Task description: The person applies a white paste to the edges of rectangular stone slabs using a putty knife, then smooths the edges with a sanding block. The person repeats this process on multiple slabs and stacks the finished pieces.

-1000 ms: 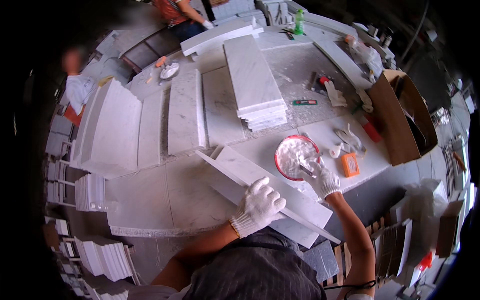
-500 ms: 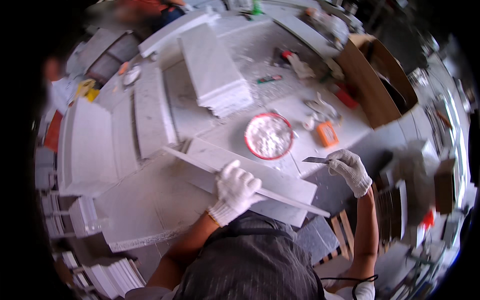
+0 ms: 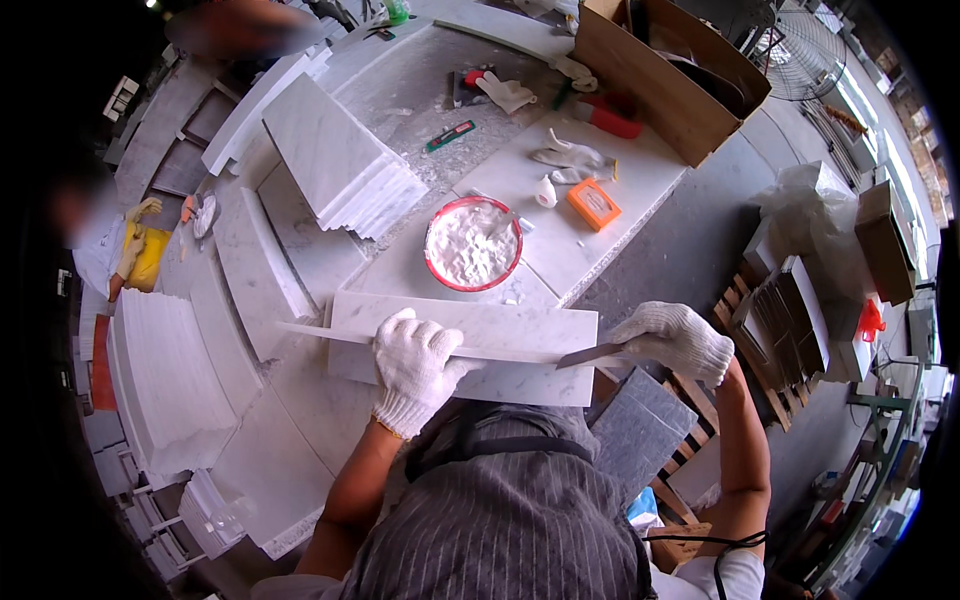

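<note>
Thin white slab [image 3: 510, 354] gripped on edge by left hand [image 3: 415, 362]; flat blade [image 3: 590, 353] pinched in right hand [image 3: 677, 340].
Slab is held across a grey-veined panel [image 3: 530, 322] at the near side of the bench [image 3: 572, 250], blade placed at slab's right end; print is seen on orange box [image 3: 594, 205].

Bright light [image 3: 868, 80] lies along your far right.
Grey floor [image 3: 685, 240] runs beside your table [image 3: 290, 430]; on it lies a pallet [image 3: 728, 312], with a caged fan [image 3: 805, 58] beyond and a green frame [image 3: 883, 402] farther right.
</note>
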Tool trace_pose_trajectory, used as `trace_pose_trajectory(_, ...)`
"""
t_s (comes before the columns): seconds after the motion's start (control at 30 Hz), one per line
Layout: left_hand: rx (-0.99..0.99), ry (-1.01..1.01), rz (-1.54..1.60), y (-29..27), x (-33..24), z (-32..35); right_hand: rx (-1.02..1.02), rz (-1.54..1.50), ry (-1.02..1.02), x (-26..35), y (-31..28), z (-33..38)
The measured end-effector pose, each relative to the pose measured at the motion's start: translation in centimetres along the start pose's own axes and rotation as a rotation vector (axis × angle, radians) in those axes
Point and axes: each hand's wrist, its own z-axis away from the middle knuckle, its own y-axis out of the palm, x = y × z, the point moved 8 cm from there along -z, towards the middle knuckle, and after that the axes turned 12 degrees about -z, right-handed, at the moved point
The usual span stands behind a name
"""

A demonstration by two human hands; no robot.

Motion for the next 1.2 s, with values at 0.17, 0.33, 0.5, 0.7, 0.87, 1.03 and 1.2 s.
trace_pose_trajectory(0.17,-0.005,0.008,-0.006,0.3,0.0,0.7,-0.034,0.025,-0.065,0.4,0.1,0.4)
trace_pose_trajectory(0.33,0.005,0.001,-0.042,0.3,0.0,0.5,0.043,0.070,-0.161,1.1,1.5,-0.8)
trace_pose_trajectory(0.5,-0.004,0.004,-0.043,0.4,-0.1,0.8,0.016,0.076,-0.108,1.0,0.6,0.6)
trace_pose_trajectory(0.7,-0.025,0.018,-0.040,0.1,-0.2,0.3,0.041,0.108,-0.126,1.8,1.6,-0.2)
trace_pose_trajectory(0.87,-0.040,0.023,-0.052,-0.1,-0.3,0.1,0.006,0.156,-0.131,1.0,0.6,1.4)
trace_pose_trajectory(1.03,-0.026,0.041,-0.045,0.0,-0.4,0.0,-0.097,0.168,-0.137,1.3,0.8,1.6)
trace_pose_trajectory(1.2,-0.029,0.028,-0.039,0.0,-0.3,0.0,-0.135,0.190,-0.201,1.0,0.4,3.2)
